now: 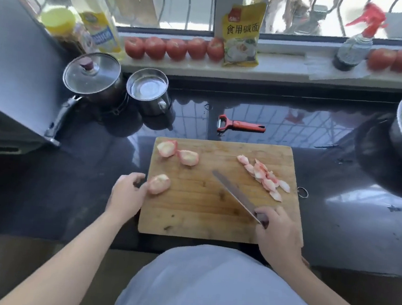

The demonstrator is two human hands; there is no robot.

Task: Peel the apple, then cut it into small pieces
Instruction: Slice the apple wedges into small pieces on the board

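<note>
Apple work is judged past the halfway mark: peeling appears complete and cutting is in progress on the cutting board (213, 215) at frame centre. At lower left of the board, the left hand (127, 190) holds one apple chunk (159, 184) at the board's edge, fingers curled against it; this piece appears next in line for cutting. Toward the board's upper left, two further apple chunks (177, 152) lie uncut, touching each other. At mid-board, the knife (236, 195) points up and left, its blade over bare wood. At upper right of the board, a row of small cut pieces (264, 177) represents finished output. The right hand (277, 232) grips the knife handle, fingers wrapped round it. Above the board, the red peeler (240, 126) lies idle on the bench (67, 188). Remaining: reduce three chunks to small pieces.
</note>
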